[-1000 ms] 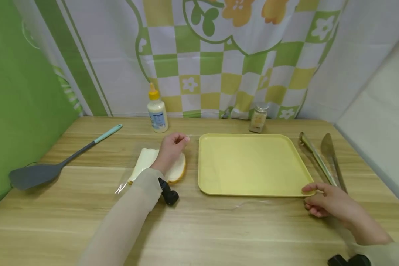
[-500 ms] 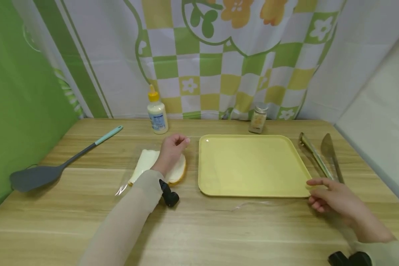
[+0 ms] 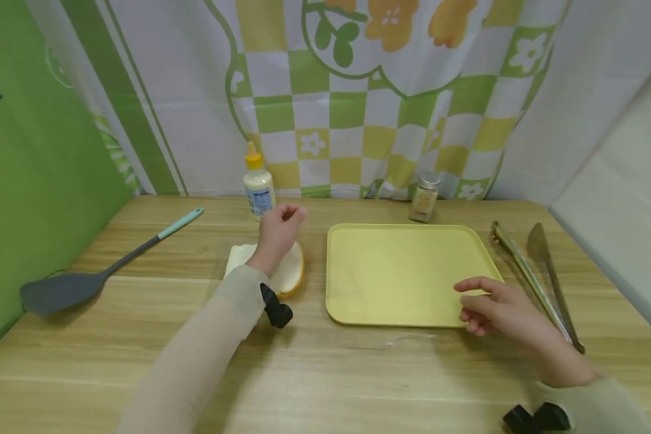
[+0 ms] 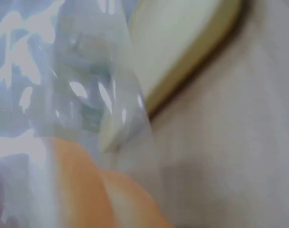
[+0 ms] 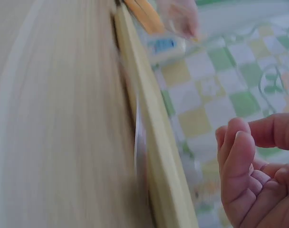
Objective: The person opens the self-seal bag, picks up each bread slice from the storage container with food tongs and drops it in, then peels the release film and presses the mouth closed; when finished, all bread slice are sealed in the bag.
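Note:
My left hand pinches the edge of a clear plastic bag, above the sliced bread on the left of the table. Bread crusts show through or beside the shiny plastic in the left wrist view, which is blurred. To the right lies a flat yellow tray. Over its front right corner hovers my right hand, fingers loosely bent with nothing between them; in the right wrist view it stands apart from the tray's edge.
A yellow-capped squeeze bottle and a glass shaker jar stand at the back. On the left lies a grey spatula with a mint handle. Tongs and a metal utensil with a broad blade lie right of the tray.
My right hand has left the tray's corner and moved left over its front edge. My left hand has risen slightly, away from me, still pinching the plastic.

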Action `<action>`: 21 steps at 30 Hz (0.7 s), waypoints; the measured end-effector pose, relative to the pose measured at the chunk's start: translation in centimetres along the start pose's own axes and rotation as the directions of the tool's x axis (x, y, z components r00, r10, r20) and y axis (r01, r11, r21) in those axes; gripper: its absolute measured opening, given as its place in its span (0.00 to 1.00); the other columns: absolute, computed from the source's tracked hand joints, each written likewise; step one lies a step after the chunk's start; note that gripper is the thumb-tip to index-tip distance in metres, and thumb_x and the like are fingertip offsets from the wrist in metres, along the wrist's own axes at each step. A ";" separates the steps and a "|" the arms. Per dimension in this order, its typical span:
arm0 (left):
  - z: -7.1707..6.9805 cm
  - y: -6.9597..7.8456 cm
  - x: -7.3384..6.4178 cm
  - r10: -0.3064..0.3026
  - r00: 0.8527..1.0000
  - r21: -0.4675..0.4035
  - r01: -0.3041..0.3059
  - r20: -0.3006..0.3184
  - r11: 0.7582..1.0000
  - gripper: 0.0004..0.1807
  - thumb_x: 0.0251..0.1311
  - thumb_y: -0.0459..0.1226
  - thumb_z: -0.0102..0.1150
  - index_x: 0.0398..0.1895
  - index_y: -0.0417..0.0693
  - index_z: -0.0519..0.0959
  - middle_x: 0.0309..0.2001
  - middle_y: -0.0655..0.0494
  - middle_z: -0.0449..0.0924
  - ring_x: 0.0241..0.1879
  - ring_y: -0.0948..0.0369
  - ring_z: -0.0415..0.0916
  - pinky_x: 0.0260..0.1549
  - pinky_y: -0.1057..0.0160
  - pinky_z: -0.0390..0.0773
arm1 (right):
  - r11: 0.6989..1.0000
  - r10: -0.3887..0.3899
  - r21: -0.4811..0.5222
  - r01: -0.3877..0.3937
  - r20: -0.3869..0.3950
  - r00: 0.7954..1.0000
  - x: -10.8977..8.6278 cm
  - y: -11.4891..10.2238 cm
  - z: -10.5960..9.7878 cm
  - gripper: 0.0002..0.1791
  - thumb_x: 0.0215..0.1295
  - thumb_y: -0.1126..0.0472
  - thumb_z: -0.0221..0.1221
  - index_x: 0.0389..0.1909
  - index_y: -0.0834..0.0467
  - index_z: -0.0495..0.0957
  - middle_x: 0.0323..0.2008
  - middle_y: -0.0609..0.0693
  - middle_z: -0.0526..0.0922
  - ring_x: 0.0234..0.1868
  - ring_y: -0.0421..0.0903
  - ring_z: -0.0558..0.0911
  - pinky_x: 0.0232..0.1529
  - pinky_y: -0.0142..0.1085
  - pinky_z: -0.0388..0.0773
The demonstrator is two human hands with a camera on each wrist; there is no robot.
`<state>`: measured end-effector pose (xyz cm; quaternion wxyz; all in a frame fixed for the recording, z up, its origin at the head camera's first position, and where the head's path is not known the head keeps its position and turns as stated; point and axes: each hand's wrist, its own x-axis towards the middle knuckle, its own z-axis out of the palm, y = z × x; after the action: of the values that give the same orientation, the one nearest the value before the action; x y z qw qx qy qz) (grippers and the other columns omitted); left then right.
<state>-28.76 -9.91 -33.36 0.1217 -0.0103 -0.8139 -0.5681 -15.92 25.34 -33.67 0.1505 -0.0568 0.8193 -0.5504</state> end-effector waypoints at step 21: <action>-4.6 7.7 0.7 0.239 0.934 -0.032 -0.256 -0.265 0.966 0.10 0.61 0.35 0.57 0.32 0.34 0.77 0.28 0.52 0.74 0.30 0.63 0.67 0.32 0.70 0.68 | 0.975 -0.221 0.046 0.216 0.179 0.959 3.9 -7.9 10.1 0.29 0.64 0.59 0.57 0.63 0.64 0.60 0.49 0.64 0.75 0.48 0.51 0.78 0.51 0.42 0.75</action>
<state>-27.35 -11.51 -24.60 0.2971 -0.0423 -0.7638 -0.5714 -17.08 12.30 -30.66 0.1642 -0.1953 0.7836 -0.5665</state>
